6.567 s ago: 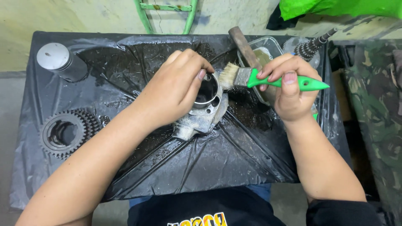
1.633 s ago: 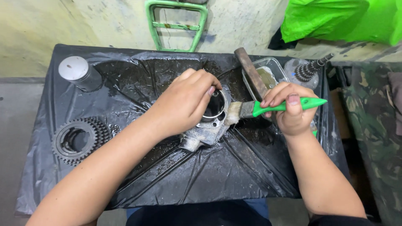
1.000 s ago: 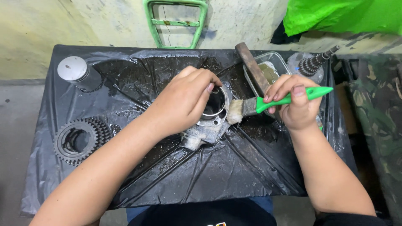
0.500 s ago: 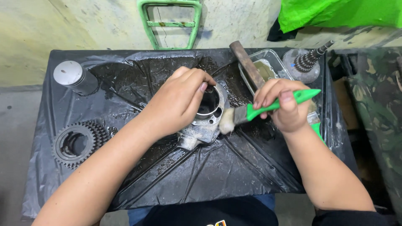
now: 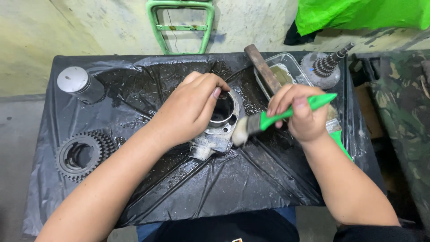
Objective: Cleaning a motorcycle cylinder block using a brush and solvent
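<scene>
A grey metal engine cylinder point(image 5: 217, 134) lies on the black plastic sheet point(image 5: 233, 188) in the middle of the table. My left hand point(image 5: 190, 110) grips it from above, fingers curled over the rim of its bore. My right hand point(image 5: 300, 114) holds a green-handled paintbrush point(image 5: 268, 120). The pale bristles press against the cylinder's right side, just below the bore.
A toothed gear point(image 5: 83, 154) lies at the left and a grey capped can point(image 5: 78, 84) at the back left. A clear tray point(image 5: 286, 71) of murky liquid with a wooden handle point(image 5: 262, 67) stands at the back right, beside a geared shaft point(image 5: 324, 65). A green frame point(image 5: 181, 24) leans against the wall.
The brush has swung from the cylinder's upper right rim down to its lower right side. My left hand has kept its grip on the cylinder.
</scene>
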